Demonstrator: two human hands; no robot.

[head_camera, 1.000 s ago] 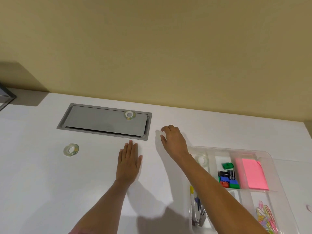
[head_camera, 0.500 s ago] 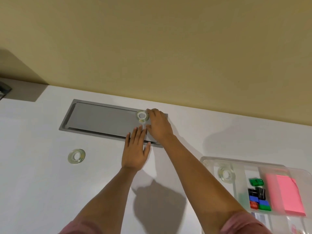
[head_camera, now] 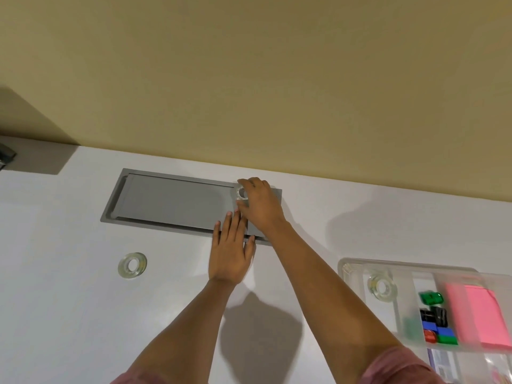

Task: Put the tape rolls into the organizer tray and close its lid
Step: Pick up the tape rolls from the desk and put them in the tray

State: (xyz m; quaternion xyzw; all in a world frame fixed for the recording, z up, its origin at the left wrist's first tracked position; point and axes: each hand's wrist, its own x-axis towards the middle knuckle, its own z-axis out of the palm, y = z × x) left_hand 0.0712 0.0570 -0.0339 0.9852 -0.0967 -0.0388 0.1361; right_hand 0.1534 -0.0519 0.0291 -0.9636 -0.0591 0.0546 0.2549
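Observation:
My right hand [head_camera: 260,206] reaches to the far end of the grey hatch and its fingers pinch a clear tape roll [head_camera: 242,193], tipped up on edge. Flat on the white desk just in front of the hatch rests my left hand [head_camera: 232,253], fingers spread and holding nothing. A second clear tape roll [head_camera: 132,265] lies flat on the desk to the left. The clear organizer tray [head_camera: 352,268] sits at the right with a third tape roll [head_camera: 382,287] in its left compartment. No lid is recognisable in the view.
A grey metal cable hatch [head_camera: 171,200] is set into the white desk [head_camera: 69,314] near the yellow wall. The tray also holds coloured binder clips [head_camera: 435,325] and pink sticky notes [head_camera: 482,317]. A dark object [head_camera: 5,156] shows at the far left edge.
My right hand travelled from the desk near the tray to the hatch and closed on the tape roll there, tipping it up. My left hand slid slightly forward.

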